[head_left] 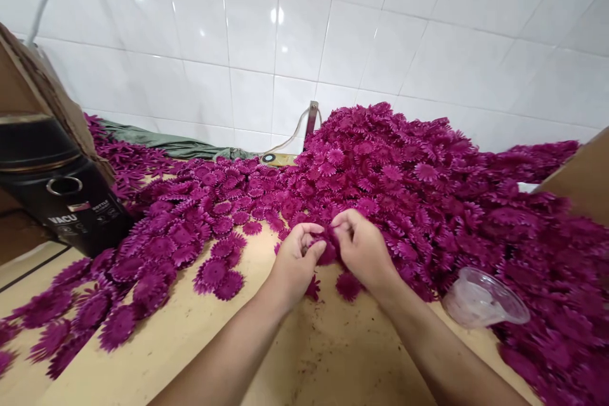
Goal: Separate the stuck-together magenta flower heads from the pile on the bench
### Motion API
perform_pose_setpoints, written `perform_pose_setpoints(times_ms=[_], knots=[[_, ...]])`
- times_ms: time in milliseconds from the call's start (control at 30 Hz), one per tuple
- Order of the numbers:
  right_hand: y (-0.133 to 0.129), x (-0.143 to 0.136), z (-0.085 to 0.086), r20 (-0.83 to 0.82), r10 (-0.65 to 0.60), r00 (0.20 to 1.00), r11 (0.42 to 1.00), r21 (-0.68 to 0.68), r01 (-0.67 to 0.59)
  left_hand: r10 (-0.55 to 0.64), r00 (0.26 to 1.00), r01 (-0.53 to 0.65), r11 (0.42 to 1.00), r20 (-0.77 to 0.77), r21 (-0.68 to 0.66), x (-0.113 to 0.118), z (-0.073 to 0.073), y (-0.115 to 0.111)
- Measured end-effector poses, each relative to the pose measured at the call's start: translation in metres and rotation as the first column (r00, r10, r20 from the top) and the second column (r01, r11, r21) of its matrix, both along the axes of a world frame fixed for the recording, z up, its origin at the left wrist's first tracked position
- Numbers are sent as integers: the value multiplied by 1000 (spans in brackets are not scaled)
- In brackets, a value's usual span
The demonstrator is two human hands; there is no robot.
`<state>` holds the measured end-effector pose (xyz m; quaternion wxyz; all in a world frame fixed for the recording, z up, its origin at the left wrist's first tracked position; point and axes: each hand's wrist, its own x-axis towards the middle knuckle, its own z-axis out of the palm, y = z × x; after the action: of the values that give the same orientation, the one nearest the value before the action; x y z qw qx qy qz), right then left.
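Both of my hands meet near the middle of the view, low over the wooden table point(333, 342). A magenta fabric flower point(327, 251) is pinched between the fingers of my left hand point(301, 255), its petals partly hidden by the fingers. My right hand point(364, 246) has its thumb and fingertips closed on the same flower's right edge. Loose magenta flowers point(349, 285) lie just below my hands. Behind and right of them rises a large heap of similar flowers point(390, 171).
At the left stand a black vacuum bottle point(61, 203) and cardboard point(52, 85). A clear plastic bowl point(485, 298) sits at the right. More flowers point(157, 247) spread leftward. Along the tiled wall point(252, 25) lie green cloth point(166, 139) and a metal post point(311, 119).
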<state>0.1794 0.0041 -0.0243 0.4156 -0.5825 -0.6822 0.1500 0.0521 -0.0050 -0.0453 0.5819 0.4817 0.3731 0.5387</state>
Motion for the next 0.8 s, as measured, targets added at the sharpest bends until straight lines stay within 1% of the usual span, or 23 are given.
perform_pose_setpoints(times_ms=[33,67,100,133,200,267,300,333,367,400,433,467,500,533,600,667,733,800], knots=[[5,10,1,53,-105,993,991,84,101,1,1000,-1,1000,-20,13,-1,3,-1],[9,20,2,91,-201,975,970,160,184,2,999,-2,1000,-37,15,-2,5,-2],[12,31,3,115,-258,959,950,212,230,0,999,1,1000,-51,8,-3,7,-2],[14,40,5,147,-293,945,934,256,250,-8,998,8,1000,-60,-8,-4,9,-2],[11,50,8,214,-307,927,918,324,229,-31,997,29,999,-65,-40,-3,9,-1],[1,46,10,259,-268,928,917,365,163,-36,998,34,998,-59,-46,-1,5,2],[-5,39,11,260,-213,942,929,353,113,-33,998,31,999,-50,-44,1,2,3],[-11,31,11,240,-132,962,950,308,54,-26,999,24,999,-38,-44,2,-1,4],[-17,21,10,200,-33,979,974,228,-14,-18,1000,17,999,-22,-47,3,-4,5],[-21,11,9,138,76,987,990,109,-91,-11,1000,11,998,-3,-56,4,-6,6],[-23,3,7,54,169,984,986,-20,-168,-2,1000,3,998,17,-70,4,-9,7],[-24,-4,4,-46,235,971,961,-141,-240,9,999,-6,996,33,-88,3,-10,7],[-24,-9,1,-146,273,951,924,-237,-302,22,999,-17,994,47,-106,3,-11,8],[-22,-12,-2,-234,291,928,886,-299,-354,32,998,-25,992,56,-122,2,-11,8],[-17,-14,-6,-359,313,879,835,-337,-436,40,997,-31,991,64,-133,0,-11,9],[-14,-13,-9,-409,326,853,821,-324,-469,33,997,-25,993,68,-116,-1,-10,9],[-12,-11,-9,-406,313,859,848,-288,-445,20,998,-16,997,55,-81,-1,-9,8],[-9,-9,-6,-367,270,891,903,-225,-366,1,1000,-1,999,17,-36,0,-6,7]])
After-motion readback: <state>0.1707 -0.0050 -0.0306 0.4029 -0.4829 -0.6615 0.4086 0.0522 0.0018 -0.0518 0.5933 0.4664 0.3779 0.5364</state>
